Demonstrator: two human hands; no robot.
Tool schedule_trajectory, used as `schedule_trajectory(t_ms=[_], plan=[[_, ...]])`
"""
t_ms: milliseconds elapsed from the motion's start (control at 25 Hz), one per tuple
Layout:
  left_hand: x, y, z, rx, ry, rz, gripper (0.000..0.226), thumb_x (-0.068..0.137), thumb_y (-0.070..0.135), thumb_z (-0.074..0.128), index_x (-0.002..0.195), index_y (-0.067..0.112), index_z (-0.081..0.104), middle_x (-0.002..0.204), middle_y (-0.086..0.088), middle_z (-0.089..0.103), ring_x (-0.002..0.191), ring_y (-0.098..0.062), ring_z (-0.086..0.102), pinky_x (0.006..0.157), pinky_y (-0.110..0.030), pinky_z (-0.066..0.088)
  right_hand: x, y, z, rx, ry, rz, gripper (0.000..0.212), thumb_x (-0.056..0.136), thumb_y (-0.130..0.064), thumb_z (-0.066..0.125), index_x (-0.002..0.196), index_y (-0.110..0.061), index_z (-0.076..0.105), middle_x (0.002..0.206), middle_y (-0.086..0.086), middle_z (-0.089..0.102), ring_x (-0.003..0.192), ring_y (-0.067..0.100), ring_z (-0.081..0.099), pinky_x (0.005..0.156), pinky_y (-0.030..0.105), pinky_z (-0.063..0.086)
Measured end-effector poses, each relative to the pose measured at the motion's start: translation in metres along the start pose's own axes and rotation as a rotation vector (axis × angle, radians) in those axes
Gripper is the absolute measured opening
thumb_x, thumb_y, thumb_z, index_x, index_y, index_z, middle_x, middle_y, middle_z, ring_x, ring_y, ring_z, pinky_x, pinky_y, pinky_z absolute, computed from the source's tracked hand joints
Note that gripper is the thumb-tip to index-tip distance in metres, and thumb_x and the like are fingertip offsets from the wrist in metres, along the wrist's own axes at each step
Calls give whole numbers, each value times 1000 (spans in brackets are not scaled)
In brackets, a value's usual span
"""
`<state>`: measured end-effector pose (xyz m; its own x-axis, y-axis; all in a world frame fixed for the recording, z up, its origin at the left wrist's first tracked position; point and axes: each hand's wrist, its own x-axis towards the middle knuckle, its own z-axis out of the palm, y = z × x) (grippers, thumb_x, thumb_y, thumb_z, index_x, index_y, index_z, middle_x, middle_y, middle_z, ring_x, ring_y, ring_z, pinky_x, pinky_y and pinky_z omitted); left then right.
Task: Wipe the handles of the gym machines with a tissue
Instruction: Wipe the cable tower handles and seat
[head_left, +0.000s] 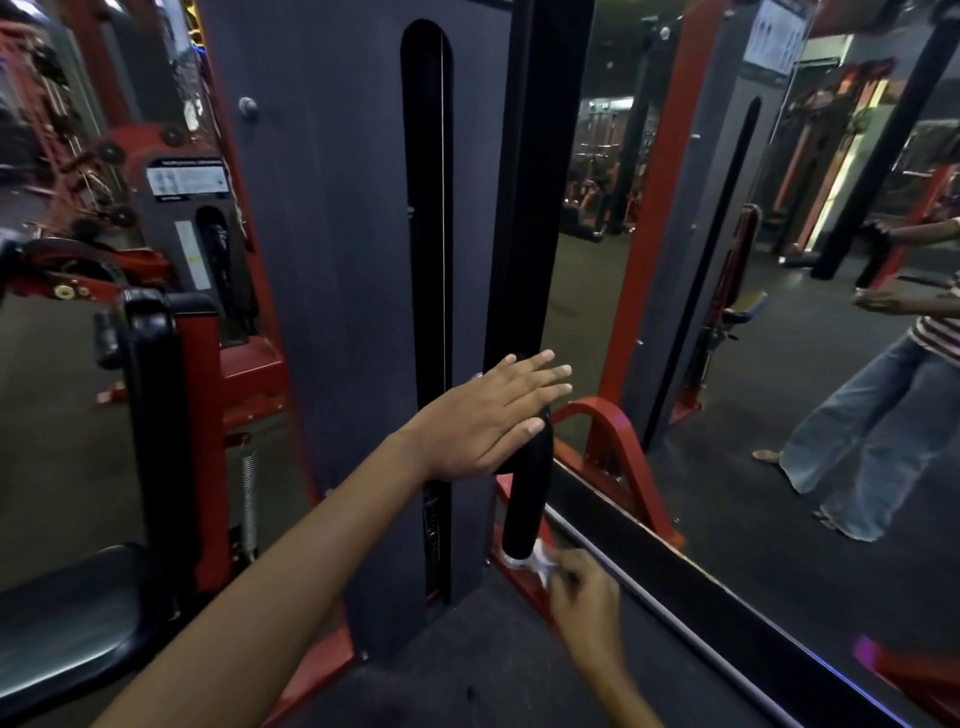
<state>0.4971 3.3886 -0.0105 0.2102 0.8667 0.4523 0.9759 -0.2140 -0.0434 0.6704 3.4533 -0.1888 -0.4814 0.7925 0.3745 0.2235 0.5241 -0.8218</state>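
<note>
Gym mirror (779, 364) right of the black handle (525, 499). My left hand (488, 415) lies spread on its top — my right hand (584, 592) pinches the tissue (540, 557) at its base.

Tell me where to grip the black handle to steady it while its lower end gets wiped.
Grip the upper half of the black handle, coming from the left, where the left hand already rests open on its top. It is a near-upright padded cylinder, so fingers wrap it easily, leaving the bottom free for the right hand with the tissue.

Single head view — looks forward and down, close to a gym machine (332, 260).
</note>
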Motion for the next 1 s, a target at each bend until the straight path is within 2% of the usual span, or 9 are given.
schedule_trajectory(t_ms=[80, 160, 240, 320, 440, 520, 720, 880, 1000], plan=[[3, -4, -1, 5, -15, 36, 48, 101, 33, 24, 145, 16, 32, 154, 0, 27, 146, -13, 8, 120, -41, 7, 7, -23, -18, 18, 162, -93, 33, 78, -1, 58, 95, -26, 70, 81, -9, 65, 75, 7, 61, 65, 22, 48], [9, -12, 1, 25, -16, 96, 48, 101, 36, 25, 144, 19, 35, 152, 1, 33, 145, -15, 15, 120, -43, 7, 12, -51, -38, -37, 241, -295, 22, 83, -9, 58, 100, -13, 71, 91, -1, 65, 84, 6, 61, 71, 19, 48], [16, -21, 3, 18, 7, 179, 47, 100, 39, 28, 143, 21, 38, 148, 2, 38, 142, -16, 25, 119, -44, 10, 8, -69, -47, -171, 170, -487, 22, 89, -13, 56, 104, -5, 70, 100, 2, 63, 92, 8, 59, 78, 20, 49], [21, -32, 7, -12, 33, 263, 46, 100, 39, 32, 143, 23, 39, 147, 3, 40, 138, -16, 31, 118, -44, 15, -4, -78, -42, -268, 95, -523, 26, 96, -19, 51, 104, -5, 71, 104, -2, 60, 89, 6, 58, 75, 22, 50], [27, -40, 10, -35, 69, 345, 45, 100, 38, 34, 143, 24, 38, 146, 4, 42, 135, -16, 35, 116, -42, 18, 1, -93, -28, -597, 266, -750, 22, 91, -3, 56, 108, 5, 68, 104, 9, 58, 81, 19, 55, 67, 26, 45], [29, -46, 11, -37, 96, 401, 46, 100, 39, 35, 143, 24, 39, 144, 4, 45, 132, -18, 39, 115, -40, 19, 15, -108, -17, -716, 308, -785, 27, 83, 5, 62, 109, 7, 66, 100, 14, 62, 80, 24, 54, 68, 29, 46], [32, -53, 18, -66, 160, 461, 45, 99, 41, 33, 138, 24, 46, 138, 4, 51, 127, -19, 43, 114, -38, 20, -4, -95, 18, -453, 184, -278, 32, 95, -16, 49, 125, -25, 53, 112, -8, 56, 102, 5, 56, 86, 20, 44], [37, -54, 25, -81, 179, 460, 45, 98, 42, 31, 134, 23, 50, 134, 4, 53, 127, -19, 44, 114, -39, 20, -25, -86, 45, -458, 113, 146, 22, 96, -20, 48, 115, -30, 52, 108, -4, 55, 103, 18, 58, 82, 35, 43], [42, -53, 28, -119, 167, 464, 46, 98, 43, 29, 135, 25, 48, 137, 6, 50, 130, -17, 41, 115, -38, 17, -16, -119, 34, -337, 205, 147, 10, 97, -31, 48, 96, -23, 55, 95, -5, 54, 89, 13, 58, 80, 33, 44]])
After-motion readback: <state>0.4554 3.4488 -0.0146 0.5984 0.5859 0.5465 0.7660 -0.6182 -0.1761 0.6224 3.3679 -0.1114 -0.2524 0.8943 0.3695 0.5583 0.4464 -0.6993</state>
